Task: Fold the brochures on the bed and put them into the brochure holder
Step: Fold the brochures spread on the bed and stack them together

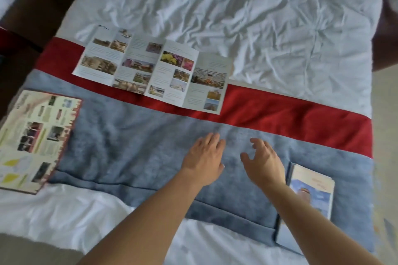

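Two bare forearms reaching in from the near edge. Left hand (203, 157) palm-down, fingers straight and together over the grey-blue throw (120, 142), holding nothing. Right hand (263, 162) just beside it, fingers spread and loosely bent, also empty. Folded brochures (312, 189) stacked just right of the right wrist. Opened brochure (155, 69) unfolded flat farther up, across the red band (290, 112). Second opened sheet (34, 140) at left edge. Crumpled white bedding (237, 17) beyond.

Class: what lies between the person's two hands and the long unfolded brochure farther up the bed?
Head view: only bedding, no object: grey blanket, then red band, between left hand, right hand and unfolded brochure.
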Demonstrator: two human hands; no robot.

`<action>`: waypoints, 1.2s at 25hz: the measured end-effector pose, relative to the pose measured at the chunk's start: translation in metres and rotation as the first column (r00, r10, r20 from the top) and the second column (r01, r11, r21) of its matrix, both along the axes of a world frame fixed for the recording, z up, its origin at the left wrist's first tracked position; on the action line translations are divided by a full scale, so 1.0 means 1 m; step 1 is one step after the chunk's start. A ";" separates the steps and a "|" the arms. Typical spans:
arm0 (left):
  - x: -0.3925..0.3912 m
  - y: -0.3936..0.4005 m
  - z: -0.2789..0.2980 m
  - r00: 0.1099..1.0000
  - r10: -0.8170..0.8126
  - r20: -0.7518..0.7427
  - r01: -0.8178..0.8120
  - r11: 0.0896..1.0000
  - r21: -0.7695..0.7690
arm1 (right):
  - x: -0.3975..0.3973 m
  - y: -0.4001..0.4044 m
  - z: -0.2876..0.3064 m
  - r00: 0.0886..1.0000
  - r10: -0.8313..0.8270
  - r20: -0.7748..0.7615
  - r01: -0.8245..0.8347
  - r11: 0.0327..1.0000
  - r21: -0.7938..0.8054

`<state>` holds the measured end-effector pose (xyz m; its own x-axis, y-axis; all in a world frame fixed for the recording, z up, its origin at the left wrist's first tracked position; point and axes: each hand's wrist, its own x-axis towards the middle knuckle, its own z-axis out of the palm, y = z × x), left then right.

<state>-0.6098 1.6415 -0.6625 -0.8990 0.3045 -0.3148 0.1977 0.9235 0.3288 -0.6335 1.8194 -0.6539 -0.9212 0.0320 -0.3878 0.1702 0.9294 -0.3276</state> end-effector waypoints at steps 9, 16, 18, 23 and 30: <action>-0.060 -0.159 -0.016 1.000 0.010 -0.030 -0.009 0.999 0.033 | -0.071 -0.141 -0.020 0.911 -0.411 0.027 0.411 0.901 -0.141; -0.063 -0.185 -0.024 0.998 -0.036 -0.053 0.039 0.998 0.056 | -0.087 -0.185 -0.019 0.730 -0.682 -0.044 0.665 0.724 -0.184; -0.057 -0.182 -0.026 0.999 -0.032 -0.037 0.034 0.998 0.056 | -0.084 -0.186 -0.016 0.738 -0.671 -0.066 0.649 0.733 -0.204; -0.056 -0.167 -0.023 0.999 -0.043 -0.022 0.044 0.998 0.047 | -0.077 -0.179 -0.012 0.755 -0.651 -0.077 0.623 0.749 -0.224; -0.065 -0.150 -0.015 0.996 -0.033 -0.081 0.038 0.998 0.058 | -0.074 -0.162 -0.014 0.798 -0.603 -0.021 0.583 0.779 -0.230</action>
